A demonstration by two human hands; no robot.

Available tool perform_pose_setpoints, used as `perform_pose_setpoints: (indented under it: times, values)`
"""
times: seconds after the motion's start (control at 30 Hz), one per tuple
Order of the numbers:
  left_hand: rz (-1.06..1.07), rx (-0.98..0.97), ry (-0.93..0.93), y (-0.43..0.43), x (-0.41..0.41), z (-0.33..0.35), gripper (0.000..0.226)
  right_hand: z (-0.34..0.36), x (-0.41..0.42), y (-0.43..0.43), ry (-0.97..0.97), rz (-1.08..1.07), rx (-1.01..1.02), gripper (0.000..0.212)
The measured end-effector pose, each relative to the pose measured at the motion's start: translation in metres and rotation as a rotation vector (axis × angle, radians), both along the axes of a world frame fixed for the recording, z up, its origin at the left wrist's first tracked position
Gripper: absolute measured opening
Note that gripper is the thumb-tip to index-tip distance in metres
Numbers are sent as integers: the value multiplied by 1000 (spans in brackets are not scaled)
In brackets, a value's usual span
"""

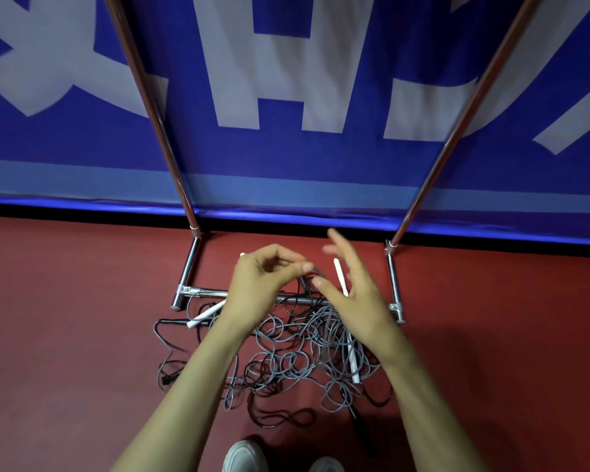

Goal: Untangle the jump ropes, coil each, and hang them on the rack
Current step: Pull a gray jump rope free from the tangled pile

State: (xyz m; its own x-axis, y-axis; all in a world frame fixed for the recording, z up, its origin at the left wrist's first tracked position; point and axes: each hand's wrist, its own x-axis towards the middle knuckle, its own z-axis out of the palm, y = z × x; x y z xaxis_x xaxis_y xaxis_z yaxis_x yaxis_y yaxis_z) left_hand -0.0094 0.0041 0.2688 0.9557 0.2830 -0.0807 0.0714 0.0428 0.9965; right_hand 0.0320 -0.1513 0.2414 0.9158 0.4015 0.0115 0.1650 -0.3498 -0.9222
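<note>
The rack [188, 267] stands on the red floor [65, 318], on the far side, by a blue banner [184, 97] with big white shapes. Its left pole leans up and away. A white handle [206, 314] lies just near its low bar. The left hand [263, 281] is curled. Its fingertips [305, 266] pinch a thin dark strand pulled up from the jump ropes [286, 362]. The ropes are grey and black. They lie in one big messy heap on the floor, under both hands. The right hand [355, 291] is just beside the left one. Its fingers are spread wide and hold nothing, and it looks blurry. A second white handle [354, 366] sticks out of the heap on the right. Two pale shoes [244, 456] show at the near edge.
</note>
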Motion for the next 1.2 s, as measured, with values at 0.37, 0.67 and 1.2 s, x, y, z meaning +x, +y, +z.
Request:
perform_pose_setpoints:
  times: [0.37, 0.67, 1.2]
  values:
    - [-488, 348, 421, 21, -9, -24, 23, 10, 17, -9, 113, -547, 531, 23]
    - [-1, 340, -56, 12, -3, -7, 9, -3, 3, 1, -26, -97, -1, 70]
    - [90, 150, 241, 28, -8, -36, 14, 10, 19, -6, 113, -513, 347, 24]
